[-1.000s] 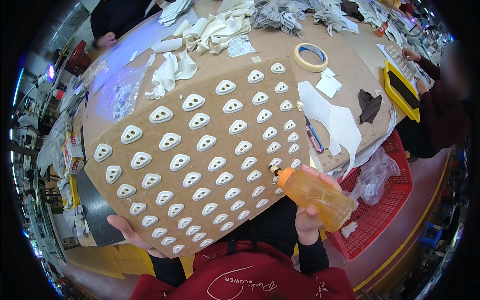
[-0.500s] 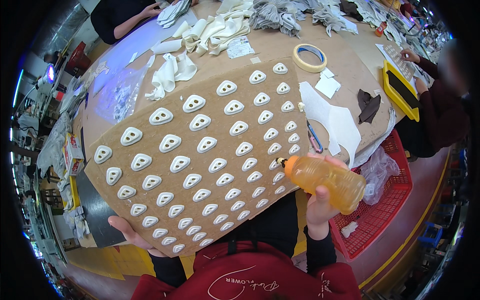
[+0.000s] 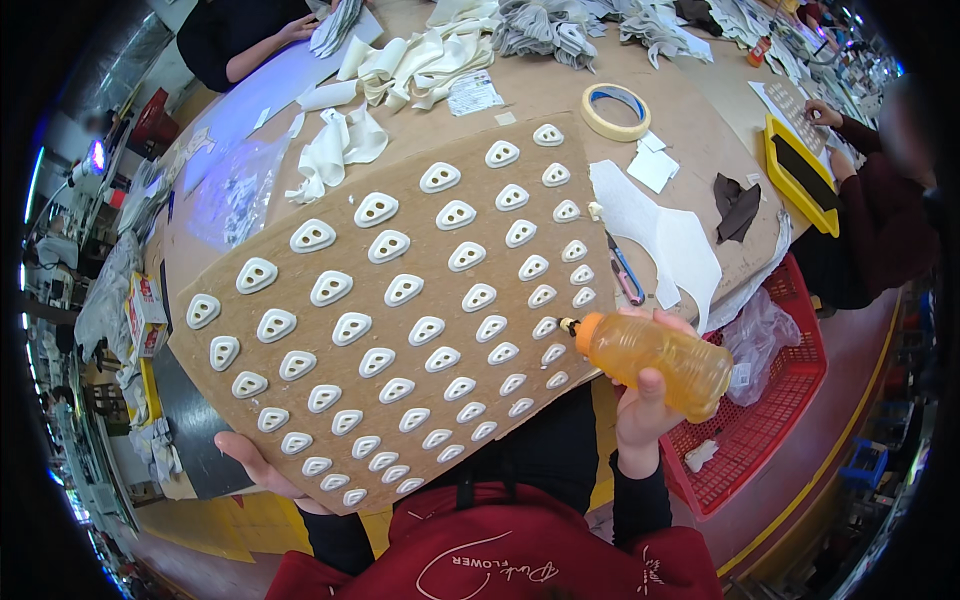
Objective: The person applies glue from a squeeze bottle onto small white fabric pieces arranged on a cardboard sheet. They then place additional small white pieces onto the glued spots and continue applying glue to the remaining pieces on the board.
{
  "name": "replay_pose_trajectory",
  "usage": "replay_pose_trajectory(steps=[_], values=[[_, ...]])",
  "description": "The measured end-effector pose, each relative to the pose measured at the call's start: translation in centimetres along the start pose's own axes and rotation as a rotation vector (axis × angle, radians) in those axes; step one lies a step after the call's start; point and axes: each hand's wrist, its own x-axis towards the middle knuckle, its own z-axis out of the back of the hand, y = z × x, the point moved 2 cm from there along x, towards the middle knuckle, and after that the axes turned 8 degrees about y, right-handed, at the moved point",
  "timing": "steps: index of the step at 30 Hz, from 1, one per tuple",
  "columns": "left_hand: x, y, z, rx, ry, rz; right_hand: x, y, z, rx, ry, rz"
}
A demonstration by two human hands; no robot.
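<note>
My left hand (image 3: 262,466) grips the lower left corner of a brown cardboard sheet (image 3: 417,212), thumb on top and fingers hidden underneath. Rows of small white rounded-triangle pieces (image 3: 403,290), each with two holes, cover the sheet, larger at the upper left and smaller toward the right. My right hand (image 3: 645,410) is wrapped round a clear plastic squeeze bottle (image 3: 655,362) of amber liquid with an orange cap. It lies tilted, its dark narrow nozzle pointing left, close beside a small white piece (image 3: 545,328) near the sheet's right edge. Whether the tip touches that piece I cannot tell.
Beyond the sheet, the table holds a tape roll (image 3: 614,111), a white fabric cutout (image 3: 660,235), a utility knife (image 3: 626,275) and cream fabric strips (image 3: 425,70). A red basket (image 3: 750,440) stands at the right. Co-workers sit at far left and right, one near a yellow tray (image 3: 800,175).
The cardboard sheet has shifted slightly left at its upper right part. The bottle has moved a little right and down, its nozzle now a bit farther from the small piece.
</note>
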Motion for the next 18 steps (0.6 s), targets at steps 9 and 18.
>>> replay_pose_trajectory(steps=[9, 18], values=[[0.7, 0.3, -0.1, 0.006, -0.008, 0.025, -0.1, -0.6, 0.3, 0.007, 0.017, -0.007], [0.7, 0.0, -0.3, 0.044, -0.073, 0.014, 1.1, -1.8, 1.2, 0.824, -0.167, -0.346]])
